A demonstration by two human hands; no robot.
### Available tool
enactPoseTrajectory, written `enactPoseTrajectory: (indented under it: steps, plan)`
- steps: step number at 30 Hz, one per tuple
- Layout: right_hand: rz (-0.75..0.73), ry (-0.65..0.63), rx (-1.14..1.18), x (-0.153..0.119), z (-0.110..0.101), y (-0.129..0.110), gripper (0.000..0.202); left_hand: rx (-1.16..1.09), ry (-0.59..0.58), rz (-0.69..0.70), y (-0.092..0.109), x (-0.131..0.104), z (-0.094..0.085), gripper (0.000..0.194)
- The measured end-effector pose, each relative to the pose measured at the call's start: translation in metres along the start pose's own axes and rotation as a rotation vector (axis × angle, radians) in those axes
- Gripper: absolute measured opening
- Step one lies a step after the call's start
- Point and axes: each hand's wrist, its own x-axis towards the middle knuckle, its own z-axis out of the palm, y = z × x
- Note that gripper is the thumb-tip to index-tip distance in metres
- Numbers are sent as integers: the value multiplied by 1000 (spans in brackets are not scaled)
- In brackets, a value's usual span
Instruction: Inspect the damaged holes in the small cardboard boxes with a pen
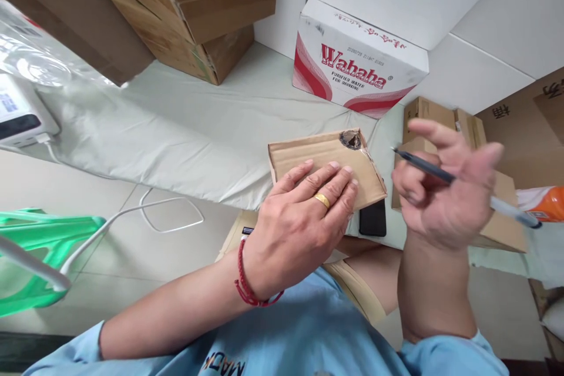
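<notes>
Flat on a shallow cardboard box (304, 153) lies my left hand (308, 217), its fingers stretched out and a ring and red bracelet on it. In the box's far right corner is a ragged round hole (351, 140) with dark ink around its rim. Off to the right and apart from the box, my right hand (445, 194) is raised, palm partly turned up, with a pen (425, 165) gripped among its fingers. The dark tip points left toward the box; the clear barrel slants out to the lower right, a little blurred.
A black phone (372, 218) lies just below the box. Behind stand a Wahaha water carton (356, 64) and stacked brown boxes (233, 6). Smaller cartons (500, 217) and an orange bottle (544, 202) sit right. A white device (24, 111) with a cable and a green stool (48, 247) are left.
</notes>
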Motion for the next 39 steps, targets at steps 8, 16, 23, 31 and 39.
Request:
enactPoseTrajectory:
  steps: [8, 16, 23, 31, 39]
  plan:
    - [-61, -81, -305, 36, 35, 19, 21, 130, 0, 37, 2, 2, -5, 28]
    - [9, -27, -423, 34, 36, 18, 7, 144, 18, 7, 3, 2, -1, 29]
    - [-67, -5, -432, 28, 35, 18, 14, 136, 16, 11, 2, 1, 0, 33]
    - [-64, -21, -515, 29, 37, 15, 12, 148, 19, 14, 2, -2, 1, 33]
    - [-31, 1, -529, 28, 37, 15, 14, 157, 21, 16, 3, -2, 0, 32]
